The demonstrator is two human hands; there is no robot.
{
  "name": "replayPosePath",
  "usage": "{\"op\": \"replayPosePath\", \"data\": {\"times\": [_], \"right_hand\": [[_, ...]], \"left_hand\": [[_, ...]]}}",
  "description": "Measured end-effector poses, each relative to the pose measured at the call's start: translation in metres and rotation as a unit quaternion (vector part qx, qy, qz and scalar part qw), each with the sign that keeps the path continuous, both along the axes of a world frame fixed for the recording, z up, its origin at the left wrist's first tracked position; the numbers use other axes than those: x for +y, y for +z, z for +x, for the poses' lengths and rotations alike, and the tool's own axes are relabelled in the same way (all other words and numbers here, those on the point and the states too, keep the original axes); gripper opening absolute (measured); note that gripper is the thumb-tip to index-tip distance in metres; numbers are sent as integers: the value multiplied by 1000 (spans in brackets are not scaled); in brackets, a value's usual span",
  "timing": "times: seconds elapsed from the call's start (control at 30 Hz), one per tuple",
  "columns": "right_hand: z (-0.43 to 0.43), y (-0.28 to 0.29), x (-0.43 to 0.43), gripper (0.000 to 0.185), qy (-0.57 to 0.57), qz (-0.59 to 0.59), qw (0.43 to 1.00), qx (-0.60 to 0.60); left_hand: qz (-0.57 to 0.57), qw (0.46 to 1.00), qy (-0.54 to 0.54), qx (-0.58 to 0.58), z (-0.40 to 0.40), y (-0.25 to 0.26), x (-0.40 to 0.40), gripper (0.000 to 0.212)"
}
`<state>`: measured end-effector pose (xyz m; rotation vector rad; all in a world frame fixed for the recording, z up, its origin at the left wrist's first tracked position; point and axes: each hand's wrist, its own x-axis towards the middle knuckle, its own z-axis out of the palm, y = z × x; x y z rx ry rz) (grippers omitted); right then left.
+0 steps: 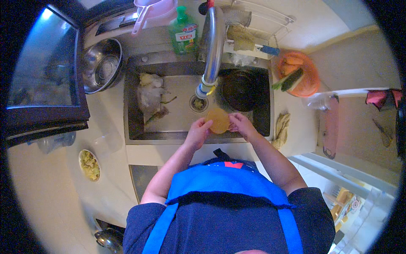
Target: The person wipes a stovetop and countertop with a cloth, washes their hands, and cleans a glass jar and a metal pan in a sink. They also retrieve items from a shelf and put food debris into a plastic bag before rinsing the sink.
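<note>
Over the front part of the steel sink (pixel 177 127), my left hand (pixel 201 128) pinches the left edge of a round, flat, tan-yellow thing (pixel 218 120); its material cannot be told. At its right edge are the fingers of my right hand (pixel 241 125), also holding it. Just behind it lies the sink drain (pixel 199 103), with bits of scraps in it. The curved metal faucet (pixel 214 47) hangs above the drain. To the right, a dark round pan (pixel 239 90) rests in the sink. A clear plastic bag (pixel 150 93) with plant scraps lies on the left side.
A steel bowl (pixel 103 66) stands left of the sink, and a green detergent bottle (pixel 184 35) behind it. On the right are an orange basket (pixel 309 76) with vegetables and a crumpled cloth (pixel 281 128). A dish of food (pixel 90 165) sits on the left counter.
</note>
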<state>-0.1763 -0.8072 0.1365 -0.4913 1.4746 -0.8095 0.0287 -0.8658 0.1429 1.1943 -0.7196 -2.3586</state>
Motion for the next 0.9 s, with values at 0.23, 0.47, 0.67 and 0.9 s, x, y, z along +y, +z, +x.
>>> {"op": "replayPosePath", "data": {"times": [0.23, 0.47, 0.67, 0.9], "right_hand": [[-19, -7, -74, 24, 43, -123, 978, 164], [5, 70, -257, 37, 20, -252, 964, -85], [72, 141, -345, 41, -45, -152, 937, -310], [74, 130, -356, 42, -12, -211, 973, -94]], "left_hand": [[53, 984, 172, -2, 14, -72, 0, 22], [87, 976, 202, -1, -1, -63, -20, 27], [92, 972, 211, 41, 11, -58, -28, 27], [80, 977, 198, 26, 19, -61, -35, 33]]}}
